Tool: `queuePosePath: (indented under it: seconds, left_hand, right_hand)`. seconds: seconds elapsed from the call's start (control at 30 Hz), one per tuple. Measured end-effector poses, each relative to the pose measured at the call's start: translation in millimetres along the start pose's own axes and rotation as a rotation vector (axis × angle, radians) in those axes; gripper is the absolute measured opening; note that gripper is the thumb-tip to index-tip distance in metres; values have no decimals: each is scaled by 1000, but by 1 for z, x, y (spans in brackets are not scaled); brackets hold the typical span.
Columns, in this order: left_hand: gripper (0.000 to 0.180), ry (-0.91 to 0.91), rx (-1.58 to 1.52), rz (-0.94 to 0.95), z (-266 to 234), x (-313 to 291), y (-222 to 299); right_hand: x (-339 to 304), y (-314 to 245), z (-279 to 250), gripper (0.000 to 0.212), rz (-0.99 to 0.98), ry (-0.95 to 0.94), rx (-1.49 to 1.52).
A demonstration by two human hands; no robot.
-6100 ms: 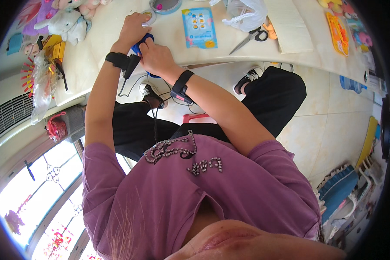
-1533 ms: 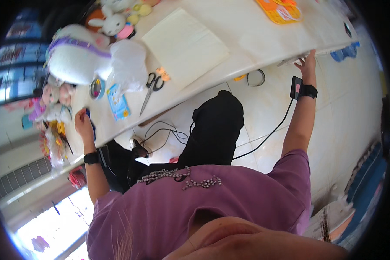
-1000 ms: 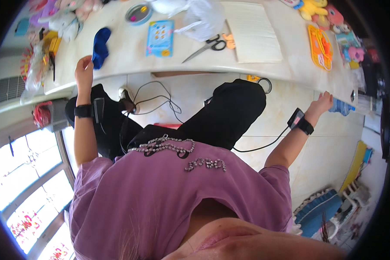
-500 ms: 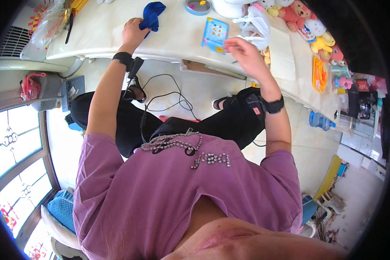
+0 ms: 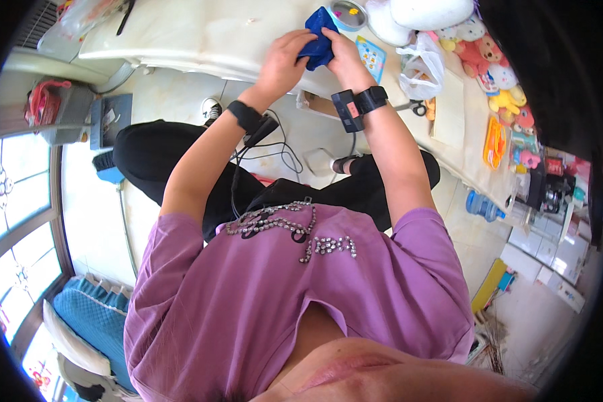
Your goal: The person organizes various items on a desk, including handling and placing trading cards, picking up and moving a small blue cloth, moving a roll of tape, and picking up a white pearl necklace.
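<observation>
A crumpled dark blue cloth (image 5: 320,41) is held up between my two hands over the front part of the pale table. My left hand (image 5: 281,63) grips its left side with bent fingers. On the other side, my right hand (image 5: 346,60) has its fingers closed on the cloth's right edge. Just beyond my right hand lies a light blue printed packet (image 5: 372,59), partly covered by that hand. A round tin (image 5: 350,12) with small yellow and pink bits inside stands behind the cloth.
A white plastic bag (image 5: 422,70), black-handled scissors (image 5: 417,108) and a pale sheet (image 5: 449,114) lie to the right. Plush toys (image 5: 479,55) line the far right, with an orange plastic item (image 5: 494,143) nearer. Black cables (image 5: 281,151) hang below the table's front edge (image 5: 201,63).
My left hand has carried the blue cloth to the right along the table. My right hand, earlier open near the packet, now grips the cloth as well. The view has shifted slightly.
</observation>
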State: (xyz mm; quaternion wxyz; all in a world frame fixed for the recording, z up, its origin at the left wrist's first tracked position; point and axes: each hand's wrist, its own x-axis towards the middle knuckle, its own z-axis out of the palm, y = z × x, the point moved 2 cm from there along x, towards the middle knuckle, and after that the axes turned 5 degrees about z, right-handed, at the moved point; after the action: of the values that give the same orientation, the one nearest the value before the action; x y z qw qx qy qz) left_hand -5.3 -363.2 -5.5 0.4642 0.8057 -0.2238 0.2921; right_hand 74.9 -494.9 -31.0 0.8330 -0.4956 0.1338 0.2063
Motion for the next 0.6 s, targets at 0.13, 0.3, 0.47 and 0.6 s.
queuePosePath:
  seconds: [0.13, 0.3, 0.47, 0.6]
  left_hand:
    - [45, 61, 174, -90, -15, -14, -2]
    - [42, -158, 99, -161, 22, -9, 1]
    - [62, -389, 358, -408, 107, 20, 16]
    - [92, -335, 728, -287, 151, 28, 34]
  right_hand:
    - [-25, -22, -3, 25, -340, 186, -118]
    - [-89, -55, -58, 27, -648, 340, -271]
    - [-135, -46, -106, 25, -536, 562, -167]
    - [-146, -41, -122, 30, -535, 629, -143]
